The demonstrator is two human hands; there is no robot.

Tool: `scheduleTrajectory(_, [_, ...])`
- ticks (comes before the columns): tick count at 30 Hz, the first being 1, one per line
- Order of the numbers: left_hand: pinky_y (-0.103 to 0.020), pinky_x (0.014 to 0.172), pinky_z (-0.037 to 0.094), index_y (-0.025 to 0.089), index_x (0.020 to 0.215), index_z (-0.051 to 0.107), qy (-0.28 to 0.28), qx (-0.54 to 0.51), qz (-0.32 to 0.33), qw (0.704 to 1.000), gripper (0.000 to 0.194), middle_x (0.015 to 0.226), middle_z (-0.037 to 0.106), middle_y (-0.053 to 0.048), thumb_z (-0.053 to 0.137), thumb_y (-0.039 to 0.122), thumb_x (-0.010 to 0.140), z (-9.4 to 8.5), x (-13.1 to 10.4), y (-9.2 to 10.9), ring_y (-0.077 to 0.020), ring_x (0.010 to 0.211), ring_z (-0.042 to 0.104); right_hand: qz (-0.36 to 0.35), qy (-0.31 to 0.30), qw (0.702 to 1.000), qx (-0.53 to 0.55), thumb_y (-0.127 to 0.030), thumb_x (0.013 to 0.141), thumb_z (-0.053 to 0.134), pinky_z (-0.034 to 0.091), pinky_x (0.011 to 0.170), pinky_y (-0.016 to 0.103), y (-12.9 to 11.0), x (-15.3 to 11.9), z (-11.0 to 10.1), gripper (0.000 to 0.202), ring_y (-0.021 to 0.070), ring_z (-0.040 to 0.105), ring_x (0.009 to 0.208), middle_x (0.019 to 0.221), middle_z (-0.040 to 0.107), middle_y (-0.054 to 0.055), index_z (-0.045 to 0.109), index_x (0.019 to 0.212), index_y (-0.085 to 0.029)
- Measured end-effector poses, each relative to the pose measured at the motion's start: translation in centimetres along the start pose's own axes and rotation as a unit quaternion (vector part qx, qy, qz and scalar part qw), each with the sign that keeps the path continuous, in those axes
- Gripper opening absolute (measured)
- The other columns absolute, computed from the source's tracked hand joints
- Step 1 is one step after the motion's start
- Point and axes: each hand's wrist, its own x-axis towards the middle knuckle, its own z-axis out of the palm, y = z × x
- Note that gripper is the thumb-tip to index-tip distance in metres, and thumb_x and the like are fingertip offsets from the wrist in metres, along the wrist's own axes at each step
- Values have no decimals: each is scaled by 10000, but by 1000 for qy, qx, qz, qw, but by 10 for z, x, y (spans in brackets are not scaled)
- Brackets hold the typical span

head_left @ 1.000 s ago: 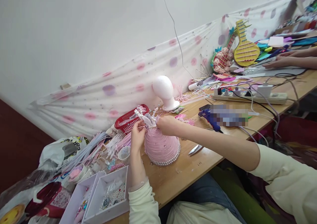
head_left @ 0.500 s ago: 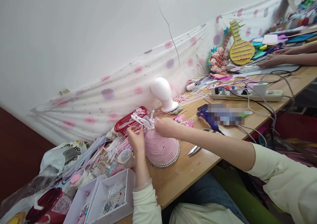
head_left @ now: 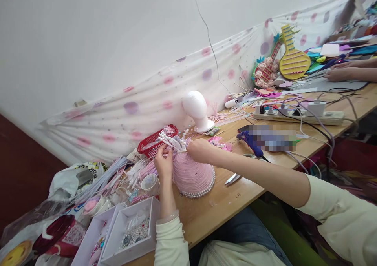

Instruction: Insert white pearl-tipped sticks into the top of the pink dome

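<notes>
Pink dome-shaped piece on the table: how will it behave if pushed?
The pink dome-shaped piece likely resists tipping, since it widens toward its beaded rim. The white sprigs on top could bend or snag, looking thin and sticking out. Weight is hard to judge: its inside is hidden.

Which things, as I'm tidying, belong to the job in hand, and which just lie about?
Apparently in use: pink, ridged dome with beaded rim; white beaded sprays atop.

Probably lying about: white foam head; yellow lute-shaped craft; white cylindrical roll.

The dome [head_left: 194,175] sits before the mannequin head [head_left: 194,106], left of the scissors [head_left: 232,179] (boxes [head_left: 152,219] further left).
</notes>
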Motion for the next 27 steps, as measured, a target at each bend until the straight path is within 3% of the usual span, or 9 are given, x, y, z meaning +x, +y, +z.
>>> scheduleTrajectory(4, [-271, 672, 493, 148, 949, 641, -66, -77, -31, 994, 245, 638, 659, -10, 623, 269, 737, 1, 8, -7, -174, 661, 653, 2, -1, 1000, -5, -59, 824, 499, 510, 708, 288, 0, 0, 0, 230, 242, 704, 862, 903, 716, 218, 704, 927, -61])
scheduleTrajectory(10, [-213, 486, 416, 166, 869, 583, -127, -132, -71, 981, 227, 570, 626, 27, 641, 325, 718, -1, 17, -8, -111, 445, 535, 3, -9, 1000, -5, -63, 831, 487, 512, 698, 288, -1, 0, -1, 244, 253, 703, 882, 911, 714, 219, 701, 948, -61])
scheduleTrajectory(14, [-189, 385, 311, 177, 857, 558, -125, -125, -68, 982, 226, 572, 613, 41, 629, 346, 725, -3, 12, -4, -68, 343, 399, 5, -8, 1000, -4, -58, 824, 493, 508, 695, 281, -1, 0, -1, 238, 244, 703, 862, 893, 711, 223, 696, 948, -52])
scheduleTrajectory(21, [-211, 391, 383, 190, 850, 559, -63, -74, -57, 994, 154, 553, 615, 38, 595, 299, 749, 2, 0, 6, -97, 334, 474, 11, 0, 1000, -17, -51, 817, 496, 494, 663, 274, -1, 0, 3, 220, 239, 701, 821, 857, 708, 216, 696, 909, -57])
scheduleTrajectory(27, [-195, 359, 343, 199, 833, 507, -103, -157, -86, 978, 148, 528, 616, 55, 589, 263, 727, 5, 5, 5, -97, 304, 473, 10, -4, 999, -49, -48, 823, 481, 486, 641, 261, -2, 1, 6, 233, 229, 701, 788, 830, 709, 202, 701, 899, -64])
